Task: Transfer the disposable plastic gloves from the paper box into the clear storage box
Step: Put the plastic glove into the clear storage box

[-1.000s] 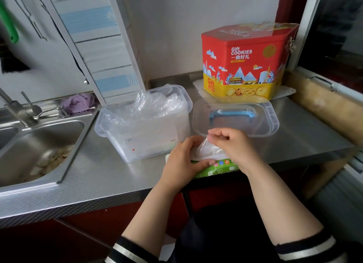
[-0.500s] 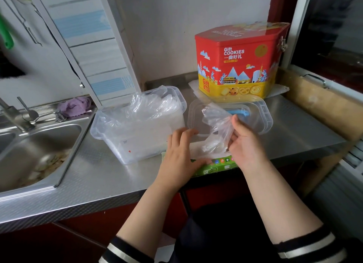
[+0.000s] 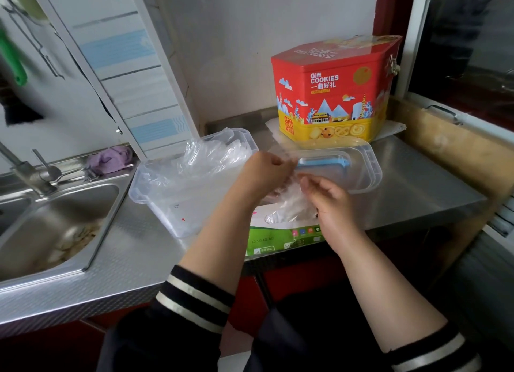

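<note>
A green and white paper box (image 3: 281, 236) lies at the counter's front edge, with thin gloves showing in its oval opening. Just above it a clear plastic glove (image 3: 292, 202) hangs between my hands. My left hand (image 3: 264, 171) pinches the glove's upper part. My right hand (image 3: 328, 199) grips it lower down, at the right. The clear storage box (image 3: 167, 204) stands to the left of the paper box, lid off, with several crumpled gloves (image 3: 205, 160) heaped in it.
The storage box's clear lid (image 3: 361, 171) with its blue handle lies behind my hands. A red and yellow cookie tin (image 3: 333, 93) stands at the back. A steel sink (image 3: 55, 227) with a tap and a purple cloth (image 3: 111, 156) is at the left.
My left hand has left the paper box and risen to pinch the glove. My right hand has pulled the glove up out of the box's opening.
</note>
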{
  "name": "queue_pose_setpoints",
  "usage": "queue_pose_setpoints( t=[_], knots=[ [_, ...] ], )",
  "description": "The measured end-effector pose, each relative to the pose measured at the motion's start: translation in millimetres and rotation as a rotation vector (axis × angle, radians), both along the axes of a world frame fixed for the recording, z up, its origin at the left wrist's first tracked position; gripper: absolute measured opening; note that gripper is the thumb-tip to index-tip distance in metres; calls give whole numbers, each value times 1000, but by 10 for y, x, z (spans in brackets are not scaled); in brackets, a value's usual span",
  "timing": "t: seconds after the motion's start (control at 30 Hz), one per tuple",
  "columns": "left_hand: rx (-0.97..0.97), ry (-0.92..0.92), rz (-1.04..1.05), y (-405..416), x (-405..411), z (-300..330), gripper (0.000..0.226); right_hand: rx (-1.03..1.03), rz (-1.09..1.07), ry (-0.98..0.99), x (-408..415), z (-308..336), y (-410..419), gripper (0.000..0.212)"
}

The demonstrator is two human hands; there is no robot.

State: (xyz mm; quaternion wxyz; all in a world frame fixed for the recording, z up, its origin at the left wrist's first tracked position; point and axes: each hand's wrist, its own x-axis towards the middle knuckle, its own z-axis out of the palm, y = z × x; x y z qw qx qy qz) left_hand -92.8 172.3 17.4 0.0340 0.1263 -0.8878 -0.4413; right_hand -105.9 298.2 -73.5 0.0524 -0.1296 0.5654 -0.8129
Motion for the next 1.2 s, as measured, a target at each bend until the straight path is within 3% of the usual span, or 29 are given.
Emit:
queue_pose_setpoints(
  t=[0.03, 0.17, 0.3, 0.4, 0.53, 0.7, 0.87, 1.2],
  knots=[
    [-75, 54, 17, 15, -20, -34, 38, 43, 9, 39, 0, -3, 0, 40],
    [-529, 315, 36, 137, -48, -70, 27, 127, 76, 85, -69, -22, -8, 71],
    [-545, 478, -104, 149, -81, 204, 14, 375, 174, 132, -127, -38, -60, 95],
    [-537, 525, -61, 14, -133, 517, 15, 509, 154, 144, -95, -63, -105, 78],
    [-483, 582, 155, -432, -228, 875, 17, 597, 116, 202, -42, -35, -114, 74],
    [-308, 482, 434, -1178, -205, 877, 19, 616, 96, 195, 8, 34, -93, 63],
    [-283, 312, 613, -1562, 42, 585, 47, 613, 100, 203, 19, 48, -82, 61],
    [-797, -150, 499, -1682, 78, 385, 34, 593, 113, 186, 11, 46, -94, 60]
  ],
)
